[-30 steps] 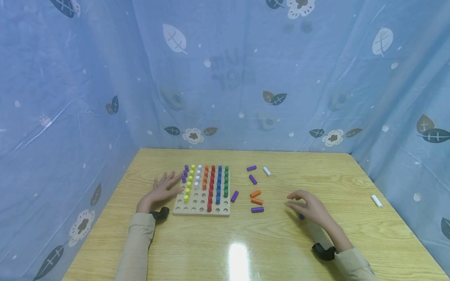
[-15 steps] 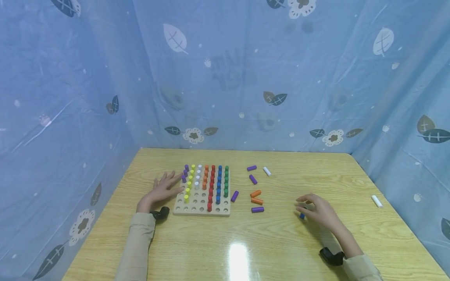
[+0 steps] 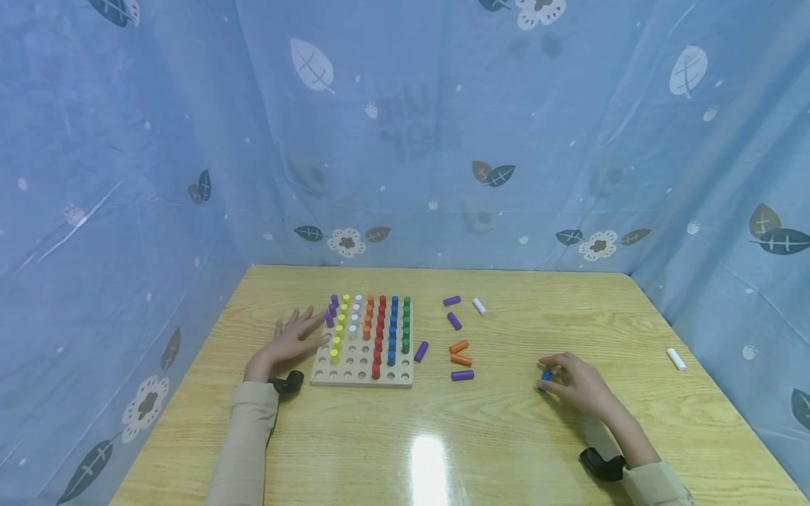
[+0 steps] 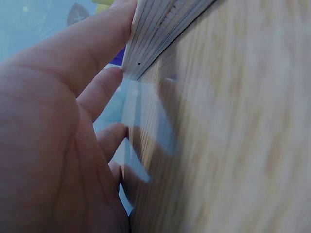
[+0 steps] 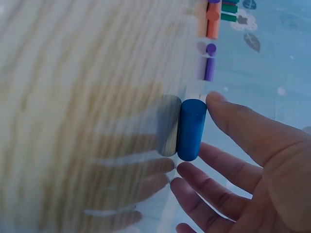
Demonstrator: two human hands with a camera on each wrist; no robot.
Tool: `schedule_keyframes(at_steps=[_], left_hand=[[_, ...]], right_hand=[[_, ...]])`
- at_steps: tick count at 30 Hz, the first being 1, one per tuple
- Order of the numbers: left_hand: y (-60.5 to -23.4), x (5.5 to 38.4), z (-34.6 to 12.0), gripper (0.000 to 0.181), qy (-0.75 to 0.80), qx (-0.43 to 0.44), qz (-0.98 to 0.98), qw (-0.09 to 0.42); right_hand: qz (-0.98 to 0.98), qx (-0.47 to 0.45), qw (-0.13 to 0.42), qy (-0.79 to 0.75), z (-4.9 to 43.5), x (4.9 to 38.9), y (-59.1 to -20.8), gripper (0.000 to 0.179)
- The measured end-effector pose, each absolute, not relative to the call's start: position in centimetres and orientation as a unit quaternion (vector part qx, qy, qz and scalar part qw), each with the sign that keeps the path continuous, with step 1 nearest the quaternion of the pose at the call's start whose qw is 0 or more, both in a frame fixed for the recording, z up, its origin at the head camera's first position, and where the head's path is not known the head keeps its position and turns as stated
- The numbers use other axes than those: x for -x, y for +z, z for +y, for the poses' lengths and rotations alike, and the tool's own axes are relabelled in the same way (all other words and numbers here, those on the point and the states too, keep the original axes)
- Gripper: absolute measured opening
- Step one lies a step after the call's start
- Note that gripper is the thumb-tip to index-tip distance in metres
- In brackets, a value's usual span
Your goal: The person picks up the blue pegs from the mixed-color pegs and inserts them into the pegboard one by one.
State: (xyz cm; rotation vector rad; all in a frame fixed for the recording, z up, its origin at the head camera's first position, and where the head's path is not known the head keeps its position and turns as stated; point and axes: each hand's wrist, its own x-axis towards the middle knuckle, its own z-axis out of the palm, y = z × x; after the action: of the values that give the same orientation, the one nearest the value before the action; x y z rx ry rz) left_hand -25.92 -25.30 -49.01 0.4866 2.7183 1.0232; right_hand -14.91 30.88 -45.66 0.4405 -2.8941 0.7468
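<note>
On the table at the right, a blue peg lies on its side. The right hand is around it: the thumb is at one end, and the other fingers are beyond and beside the peg, apart from the thumb. A firm pinch is not visible. At the left, the left hand lies spread beside the wooden pegboard, its fingertips at the board's left edge. In the left wrist view the board's side edge is by the thumb and forefinger. Purple, yellow, white, orange, red, blue and green pegs stand in the board's columns.
Between board and right hand lie several loose purple pegs, orange pegs and a white peg. Another white peg is near the table's right edge. A blue patterned curtain encloses the table.
The right hand has moved right and slightly toward the person, coming to the blue peg, which now shows between thumb and fingers. The left hand stays by the board.
</note>
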Motion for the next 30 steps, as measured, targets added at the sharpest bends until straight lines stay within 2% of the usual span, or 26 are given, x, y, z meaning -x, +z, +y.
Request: schedule_keyframes(at_steps=[9,17,30], left_hand=[[-49.06,25.96,-25.24,0.069,0.338,-0.160,0.922,0.098],[-49.15,25.98,-25.36,0.070,0.338,-0.160,0.922,0.100],[-49.07,25.99,-25.37,0.070,0.346,-0.163,0.918,0.102]], right_hand=[[-0.958,-0.145,0.046,0.242,31.06,14.98,-45.79,0.036],[-0.946,-0.136,-0.001,0.293,31.10,15.11,-45.78,0.035],[-0.936,-0.160,0.027,0.312,30.43,15.42,-45.89,0.025]])
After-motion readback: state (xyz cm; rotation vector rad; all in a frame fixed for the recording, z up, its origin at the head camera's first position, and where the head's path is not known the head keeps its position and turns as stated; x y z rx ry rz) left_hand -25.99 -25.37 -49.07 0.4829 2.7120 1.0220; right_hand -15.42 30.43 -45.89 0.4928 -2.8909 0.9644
